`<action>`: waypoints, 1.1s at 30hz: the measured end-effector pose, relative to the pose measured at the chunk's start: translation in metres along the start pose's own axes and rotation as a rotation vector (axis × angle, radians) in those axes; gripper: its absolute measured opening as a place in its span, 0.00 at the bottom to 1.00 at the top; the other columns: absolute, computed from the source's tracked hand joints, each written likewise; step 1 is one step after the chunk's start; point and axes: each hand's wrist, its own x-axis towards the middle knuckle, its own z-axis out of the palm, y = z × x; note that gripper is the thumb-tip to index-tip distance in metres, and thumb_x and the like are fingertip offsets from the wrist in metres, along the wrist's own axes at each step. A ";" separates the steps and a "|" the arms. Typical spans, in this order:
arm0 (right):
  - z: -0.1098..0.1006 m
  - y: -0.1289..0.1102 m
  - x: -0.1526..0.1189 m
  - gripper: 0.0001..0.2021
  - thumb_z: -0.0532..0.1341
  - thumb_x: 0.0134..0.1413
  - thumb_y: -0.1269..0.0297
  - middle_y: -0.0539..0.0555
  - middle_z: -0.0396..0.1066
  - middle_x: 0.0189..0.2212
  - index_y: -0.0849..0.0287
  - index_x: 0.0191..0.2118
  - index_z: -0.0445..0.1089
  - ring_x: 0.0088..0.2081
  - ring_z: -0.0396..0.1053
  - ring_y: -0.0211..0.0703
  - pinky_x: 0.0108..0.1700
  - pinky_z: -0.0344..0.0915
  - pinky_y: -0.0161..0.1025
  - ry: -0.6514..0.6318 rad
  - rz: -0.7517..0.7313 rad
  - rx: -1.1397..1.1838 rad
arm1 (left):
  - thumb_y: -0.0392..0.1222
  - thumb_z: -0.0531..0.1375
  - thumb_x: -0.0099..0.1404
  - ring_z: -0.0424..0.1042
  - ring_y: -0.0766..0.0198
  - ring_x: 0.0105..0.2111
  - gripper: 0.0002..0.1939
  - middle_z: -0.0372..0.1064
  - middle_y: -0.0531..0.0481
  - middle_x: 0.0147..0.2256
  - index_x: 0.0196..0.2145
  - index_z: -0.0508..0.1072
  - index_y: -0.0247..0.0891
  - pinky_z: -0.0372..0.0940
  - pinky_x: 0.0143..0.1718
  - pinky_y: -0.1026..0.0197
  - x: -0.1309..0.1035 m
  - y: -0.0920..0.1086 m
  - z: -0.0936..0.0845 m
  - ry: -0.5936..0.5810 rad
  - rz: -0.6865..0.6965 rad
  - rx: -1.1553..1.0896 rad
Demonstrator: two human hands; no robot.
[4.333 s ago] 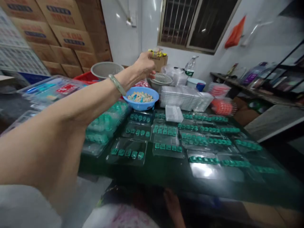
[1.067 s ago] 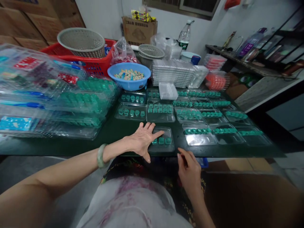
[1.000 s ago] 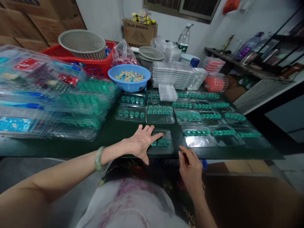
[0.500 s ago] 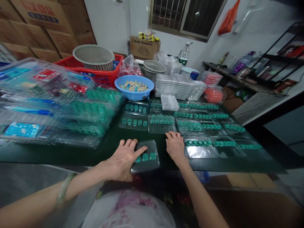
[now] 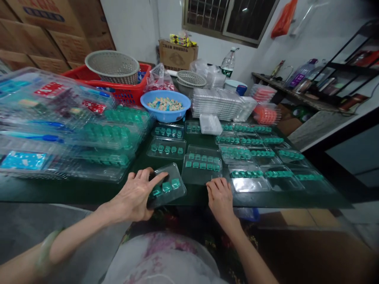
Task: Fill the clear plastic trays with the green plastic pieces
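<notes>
My left hand (image 5: 134, 195) grips a clear plastic tray (image 5: 174, 193) by its left side, thumb over the top. Green dice-like pieces show in a row in it, some hidden by my fingers; the tray is turned slightly. At the near edge of another clear tray (image 5: 192, 177), the curled fingers of my right hand (image 5: 219, 193) pinch the rim. Two rows of the green pieces (image 5: 203, 165) show there, apparently from overlapping trays. Beside it on the left lies a tray (image 5: 167, 149) with one row of them.
More filled trays (image 5: 250, 183) spread over the dark green table (image 5: 189, 197) to the right. On the left rises a tall stack of packed trays (image 5: 118, 146). Behind stand a blue basin (image 5: 166, 116) of small pieces, a red basket (image 5: 127, 92) and stacked clear packaging (image 5: 216, 104).
My left hand has drawn its tray leftward and turned it. My right hand has slid the middle tray toward me, spreading its two rows of green pieces apart.
</notes>
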 end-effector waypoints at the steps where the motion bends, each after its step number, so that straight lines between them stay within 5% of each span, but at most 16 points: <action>1: 0.000 0.000 -0.002 0.09 0.51 0.55 0.74 0.55 0.66 0.32 0.59 0.33 0.68 0.39 0.59 0.44 0.40 0.55 0.42 0.015 0.006 0.029 | 0.45 0.61 0.42 0.58 0.46 0.44 0.44 0.53 0.37 0.48 0.58 0.51 0.43 0.53 0.42 0.49 -0.001 -0.002 -0.003 0.001 -0.006 -0.007; 5: 0.000 -0.001 -0.008 0.10 0.51 0.56 0.72 0.56 0.65 0.38 0.59 0.41 0.67 0.42 0.60 0.45 0.44 0.59 0.45 0.181 0.069 0.205 | 0.45 0.60 0.44 0.57 0.46 0.45 0.44 0.53 0.38 0.48 0.59 0.49 0.44 0.53 0.43 0.49 0.008 0.001 -0.019 0.037 0.016 -0.010; 9: -0.007 0.007 -0.010 0.14 0.49 0.56 0.70 0.60 0.63 0.42 0.60 0.46 0.64 0.45 0.62 0.45 0.47 0.61 0.47 0.327 0.238 0.357 | 0.46 0.61 0.43 0.56 0.44 0.47 0.46 0.52 0.38 0.49 0.60 0.48 0.44 0.51 0.44 0.47 0.045 0.023 -0.033 0.114 0.113 0.016; 14: -0.014 0.026 -0.010 0.16 0.49 0.57 0.65 0.61 0.66 0.43 0.61 0.50 0.61 0.44 0.66 0.45 0.46 0.64 0.47 0.242 0.460 0.597 | 0.47 0.63 0.40 0.55 0.41 0.47 0.51 0.52 0.35 0.50 0.60 0.47 0.41 0.51 0.43 0.46 0.109 0.059 -0.030 0.082 0.274 0.029; 18: -0.016 0.036 -0.006 0.19 0.49 0.58 0.57 0.61 0.68 0.43 0.62 0.51 0.61 0.43 0.67 0.46 0.42 0.66 0.44 0.162 0.590 0.778 | 0.49 0.65 0.37 0.54 0.38 0.48 0.52 0.51 0.32 0.50 0.59 0.49 0.41 0.50 0.43 0.44 0.136 0.072 -0.020 0.006 0.355 0.024; 27: -0.014 0.044 0.029 0.23 0.48 0.57 0.53 0.59 0.72 0.31 0.65 0.50 0.62 0.32 0.69 0.46 0.34 0.63 0.41 0.045 0.604 0.546 | 0.56 0.67 0.34 0.46 0.33 0.55 0.58 0.43 0.29 0.58 0.60 0.46 0.42 0.41 0.49 0.34 0.143 0.074 -0.022 -0.147 0.398 0.023; 30: -0.012 0.046 0.035 0.23 0.50 0.56 0.54 0.59 0.72 0.30 0.65 0.51 0.61 0.32 0.69 0.46 0.34 0.62 0.41 0.045 0.591 0.454 | 0.58 0.67 0.33 0.36 0.32 0.58 0.60 0.37 0.29 0.60 0.61 0.44 0.42 0.38 0.49 0.30 0.136 0.071 -0.024 -0.078 0.412 -0.038; 33: -0.009 0.047 0.035 0.24 0.51 0.55 0.54 0.59 0.72 0.30 0.66 0.51 0.61 0.31 0.69 0.46 0.34 0.62 0.41 0.042 0.602 0.434 | 0.61 0.64 0.41 0.36 0.38 0.60 0.53 0.38 0.34 0.61 0.60 0.46 0.42 0.41 0.51 0.34 0.115 0.063 -0.022 0.144 0.334 -0.195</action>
